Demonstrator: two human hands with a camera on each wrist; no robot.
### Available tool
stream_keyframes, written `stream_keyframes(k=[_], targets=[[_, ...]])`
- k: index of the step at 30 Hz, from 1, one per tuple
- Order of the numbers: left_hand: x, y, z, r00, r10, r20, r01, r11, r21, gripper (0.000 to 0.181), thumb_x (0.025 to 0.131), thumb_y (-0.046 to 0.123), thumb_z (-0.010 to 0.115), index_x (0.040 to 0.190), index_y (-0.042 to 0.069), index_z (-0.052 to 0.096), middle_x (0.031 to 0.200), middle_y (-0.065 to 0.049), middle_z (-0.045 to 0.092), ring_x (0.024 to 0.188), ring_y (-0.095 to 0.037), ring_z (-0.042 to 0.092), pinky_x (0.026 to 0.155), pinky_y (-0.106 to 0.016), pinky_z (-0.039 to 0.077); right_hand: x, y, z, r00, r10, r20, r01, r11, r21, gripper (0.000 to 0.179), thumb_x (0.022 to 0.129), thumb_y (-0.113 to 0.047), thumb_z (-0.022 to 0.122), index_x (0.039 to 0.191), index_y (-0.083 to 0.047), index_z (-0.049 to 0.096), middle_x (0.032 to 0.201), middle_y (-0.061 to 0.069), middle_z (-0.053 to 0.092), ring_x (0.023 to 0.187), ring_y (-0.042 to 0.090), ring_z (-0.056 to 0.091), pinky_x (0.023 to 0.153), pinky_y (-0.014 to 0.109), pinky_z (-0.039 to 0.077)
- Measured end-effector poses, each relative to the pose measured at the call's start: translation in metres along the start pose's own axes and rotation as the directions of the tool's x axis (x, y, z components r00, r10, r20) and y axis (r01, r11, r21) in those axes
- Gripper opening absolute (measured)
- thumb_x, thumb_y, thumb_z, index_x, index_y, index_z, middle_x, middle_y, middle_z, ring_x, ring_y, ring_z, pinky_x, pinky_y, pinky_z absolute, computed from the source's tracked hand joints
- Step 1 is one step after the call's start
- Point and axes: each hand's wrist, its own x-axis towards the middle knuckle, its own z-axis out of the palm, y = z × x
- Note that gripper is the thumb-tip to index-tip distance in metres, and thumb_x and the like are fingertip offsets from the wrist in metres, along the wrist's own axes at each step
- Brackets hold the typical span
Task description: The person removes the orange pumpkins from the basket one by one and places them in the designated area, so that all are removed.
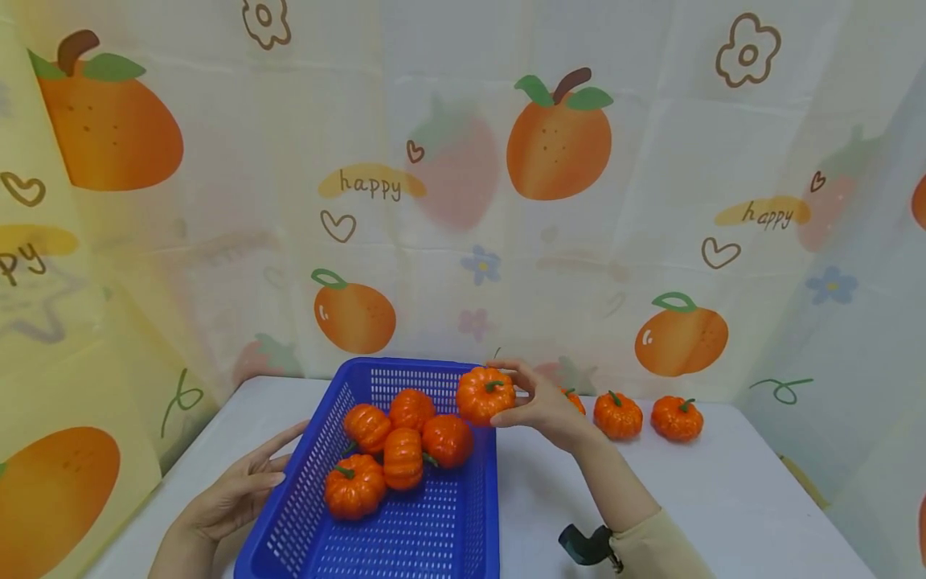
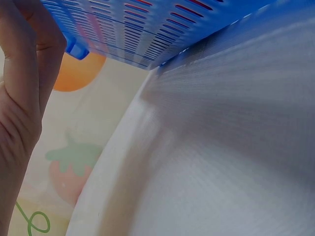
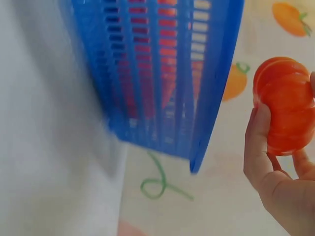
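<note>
A blue plastic basket point(image 1: 405, 543) with slotted walls holds several small orange pumpkins point(image 1: 354, 486) with green stems. Over the basket's right rim, near its far corner, my right hand point(image 1: 538, 406) grips another small pumpkin point(image 1: 485, 396) between thumb and fingers. The right wrist view shows this pumpkin point(image 3: 285, 105) raised above the rim, its ribbed side toward the camera. My left hand point(image 1: 239, 490) is at the basket's left side, fingers extended along the outer wall and thumb close to the rim. In the left wrist view part of that hand point(image 2: 24, 73) appears beside the slotted wall.
On the white table point(image 1: 752, 498) right of the basket stand more pumpkins point(image 1: 676, 419), one partly hidden behind my right hand. A black curved object point(image 1: 584, 545) is by my right wrist. A fruit-printed curtain point(image 1: 448, 265) hangs behind the table.
</note>
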Motion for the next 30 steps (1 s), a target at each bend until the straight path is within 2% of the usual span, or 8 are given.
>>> stream_keyframes(k=[4,9,13,18,25,30], targets=[[0.000,0.000,0.001,1.000,0.000,-0.004,0.000,1.000,-0.001,0.072,0.099,-0.008,0.001,0.159,0.030,0.008,0.161,-0.012,0.035,0.142,-0.035,0.046,0.114,-0.047,0.042,-0.009,0.007,-0.016,0.999,0.019,-0.040,-0.018,1.000,0.023,0.079,0.080,-0.007,0.077,0.148,-0.017,0.038,0.152,0.015,0.039,0.122,0.025,0.057,0.096,0.038,0.058],[0.000,0.000,0.001,1.000,0.010,-0.008,-0.010,1.000,0.001,0.071,0.099,-0.009,0.002,0.160,0.029,0.009,0.160,-0.013,0.035,0.141,-0.036,0.046,0.113,-0.047,0.042,-0.020,0.022,-0.037,0.991,0.064,-0.115,-0.065,0.998,-0.008,0.077,0.079,-0.011,0.077,0.146,-0.021,0.041,0.150,0.013,0.040,0.122,0.028,0.052,0.090,0.036,0.058],[0.000,0.000,0.000,1.000,0.010,-0.007,-0.010,1.000,0.007,0.072,0.099,-0.008,0.002,0.160,0.029,0.009,0.161,-0.012,0.035,0.141,-0.035,0.046,0.113,-0.047,0.042,-0.028,0.034,-0.052,0.989,0.072,-0.126,-0.071,0.997,0.009,0.074,0.080,-0.009,0.074,0.146,-0.020,0.041,0.148,0.015,0.038,0.125,0.030,0.047,0.093,0.038,0.057],[0.000,0.001,0.002,0.999,0.013,-0.029,-0.013,1.000,0.006,0.071,0.099,-0.009,0.003,0.160,0.028,0.010,0.159,-0.013,0.037,0.139,-0.036,0.048,0.112,-0.048,0.043,-0.038,0.043,-0.068,0.980,0.138,-0.143,-0.140,0.990,-0.003,0.077,0.081,-0.010,0.074,0.148,-0.021,0.038,0.150,0.017,0.032,0.127,0.029,0.045,0.097,0.035,0.056],[0.000,0.001,0.003,0.999,0.006,-0.033,-0.006,1.000,0.008,0.071,0.099,-0.008,0.002,0.160,0.028,0.010,0.160,-0.013,0.037,0.139,-0.035,0.049,0.112,-0.048,0.043,-0.051,0.055,-0.086,0.979,0.162,-0.120,-0.176,0.978,-0.112,0.075,0.081,-0.014,0.074,0.147,-0.020,0.040,0.151,0.020,0.034,0.132,0.033,0.041,0.101,0.040,0.054],[0.000,0.001,0.001,1.000,-0.001,-0.014,0.001,1.000,0.012,0.071,0.099,-0.008,0.002,0.160,0.029,0.008,0.161,-0.012,0.035,0.141,-0.035,0.047,0.113,-0.048,0.042,-0.060,0.065,-0.095,0.975,0.209,-0.079,-0.216,0.971,-0.102,0.076,0.082,-0.014,0.074,0.149,-0.018,0.037,0.158,0.021,0.026,0.138,0.035,0.035,0.105,0.042,0.051]])
